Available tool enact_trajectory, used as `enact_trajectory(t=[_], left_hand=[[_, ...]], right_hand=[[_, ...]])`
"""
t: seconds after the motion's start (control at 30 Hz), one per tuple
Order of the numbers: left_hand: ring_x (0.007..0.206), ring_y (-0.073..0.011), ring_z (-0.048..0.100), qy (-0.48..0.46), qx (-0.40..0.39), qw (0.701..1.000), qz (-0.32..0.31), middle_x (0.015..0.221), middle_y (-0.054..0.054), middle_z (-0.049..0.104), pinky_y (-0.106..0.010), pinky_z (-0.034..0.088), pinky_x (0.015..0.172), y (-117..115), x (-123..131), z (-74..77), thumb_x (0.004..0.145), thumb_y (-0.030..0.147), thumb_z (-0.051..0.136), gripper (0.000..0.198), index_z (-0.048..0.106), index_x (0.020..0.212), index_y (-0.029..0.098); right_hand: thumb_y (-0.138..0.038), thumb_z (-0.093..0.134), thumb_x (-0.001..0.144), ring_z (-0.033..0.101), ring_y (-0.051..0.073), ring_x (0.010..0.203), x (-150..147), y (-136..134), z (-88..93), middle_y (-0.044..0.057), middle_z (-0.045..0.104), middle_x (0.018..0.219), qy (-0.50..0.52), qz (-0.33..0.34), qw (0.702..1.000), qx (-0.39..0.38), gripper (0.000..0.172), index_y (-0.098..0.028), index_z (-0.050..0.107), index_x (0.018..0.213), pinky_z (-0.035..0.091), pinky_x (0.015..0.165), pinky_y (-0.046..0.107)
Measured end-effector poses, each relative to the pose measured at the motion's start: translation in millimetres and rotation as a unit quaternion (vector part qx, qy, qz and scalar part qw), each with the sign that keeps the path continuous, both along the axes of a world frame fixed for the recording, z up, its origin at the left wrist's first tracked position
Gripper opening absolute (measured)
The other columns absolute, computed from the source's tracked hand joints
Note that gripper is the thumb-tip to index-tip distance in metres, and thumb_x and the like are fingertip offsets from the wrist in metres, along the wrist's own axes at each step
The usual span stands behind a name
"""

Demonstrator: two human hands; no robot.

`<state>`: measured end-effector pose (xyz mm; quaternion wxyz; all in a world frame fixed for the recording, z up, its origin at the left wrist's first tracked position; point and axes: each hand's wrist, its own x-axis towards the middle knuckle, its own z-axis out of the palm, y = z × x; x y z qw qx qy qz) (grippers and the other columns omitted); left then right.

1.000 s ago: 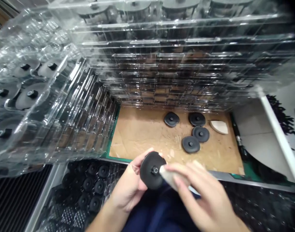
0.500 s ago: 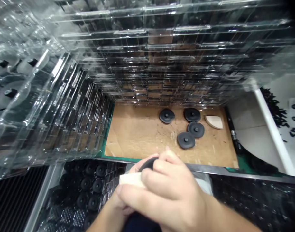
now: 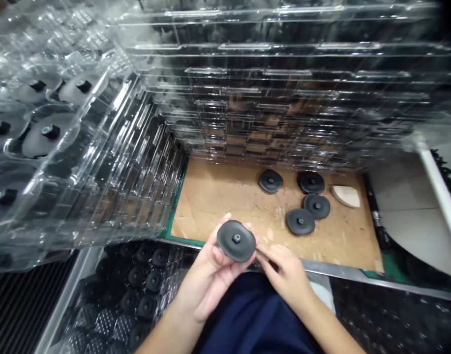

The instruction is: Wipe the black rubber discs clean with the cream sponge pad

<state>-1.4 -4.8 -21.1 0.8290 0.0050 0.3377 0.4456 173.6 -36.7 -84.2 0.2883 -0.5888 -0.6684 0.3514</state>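
My left hand (image 3: 210,275) holds a round black disc (image 3: 236,240) with a small centre stud, its face turned up, just over the near edge of a brown cardboard sheet (image 3: 218,196). My right hand (image 3: 287,275) touches the disc's right lower rim with its fingertips, fingers bent; whether it holds anything else is hidden. Several more black discs (image 3: 300,221) lie on the cardboard further right, beside a pale wedge-shaped block (image 3: 346,195).
Tall stacks of clear plastic trays (image 3: 284,88) wall the back, and more clear trays holding discs (image 3: 44,132) lean at the left. A black tray filled with discs (image 3: 136,290) sits low at the left. White bins (image 3: 432,196) stand at the right.
The right hand, which was rubbing the disc with a pale block and covering it, has drawn back to the disc's right rim. The disc's face is uncovered again.
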Motion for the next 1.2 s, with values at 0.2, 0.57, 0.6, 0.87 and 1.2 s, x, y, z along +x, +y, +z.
enact_trajectory(t=[0.2, 0.57, 0.6, 0.87, 1.2], left_hand=[[0.112, -0.0255, 0.064, 0.017, -0.032, 0.999, 0.028, 0.12, -0.008, 0.069, -0.04, 0.044, 0.105, 2.4, -0.3, -4.3, 0.069, 0.034, 0.079, 0.056, 0.06, 0.121, 0.027], [0.106, -0.0239, 0.065, 0.102, 0.011, 0.994, -0.023, 0.111, -0.006, 0.072, -0.029, 0.052, 0.091, 3.8, 8.2, 4.5, 0.065, 0.024, 0.082, 0.046, 0.069, 0.11, 0.022], [0.104, -0.0227, 0.066, 0.116, 0.013, 0.993, -0.015, 0.111, -0.005, 0.072, -0.028, 0.053, 0.088, 4.8, 8.5, 6.6, 0.064, 0.023, 0.083, 0.048, 0.069, 0.11, 0.024], [0.098, -0.0216, 0.069, 0.115, 0.063, 0.991, -0.017, 0.103, -0.001, 0.076, -0.026, 0.054, 0.089, 12.8, 14.9, 19.6, 0.053, 0.02, 0.088, 0.049, 0.073, 0.1, 0.027], [0.099, -0.0227, 0.069, 0.133, 0.109, 0.985, -0.015, 0.108, 0.0, 0.075, -0.029, 0.052, 0.092, 13.0, 21.0, 21.5, 0.054, 0.023, 0.088, 0.053, 0.073, 0.104, 0.029]], right_hand=[[-0.032, 0.051, 0.092, 0.064, 0.017, 0.064, 8.7, 4.3, 9.8, 0.004, 0.071, 0.073, -0.007, -0.016, 1.0, 0.002, 0.026, -0.02, 0.072, 0.102, 0.053, 0.06, 0.029], [-0.014, 0.049, 0.091, 0.065, 0.016, 0.077, -32.5, 41.6, 109.3, 0.004, 0.072, 0.09, 0.09, 0.031, 0.983, 0.158, 0.024, -0.02, 0.063, 0.11, 0.053, 0.072, 0.031], [-0.012, 0.049, 0.091, 0.065, 0.015, 0.074, -33.3, 42.0, 111.9, 0.003, 0.072, 0.087, 0.099, 0.06, 0.983, 0.141, 0.023, -0.019, 0.063, 0.108, 0.053, 0.069, 0.028], [-0.011, 0.044, 0.091, 0.062, 0.018, 0.071, -32.0, 39.7, 111.4, 0.006, 0.072, 0.09, 0.07, 0.016, 0.973, 0.221, 0.026, -0.016, 0.058, 0.112, 0.048, 0.067, 0.034], [-0.009, 0.045, 0.091, 0.062, 0.016, 0.074, -20.3, 44.6, 111.8, 0.006, 0.071, 0.088, 0.108, 0.037, 0.971, 0.21, 0.025, -0.015, 0.058, 0.111, 0.049, 0.07, 0.031]])
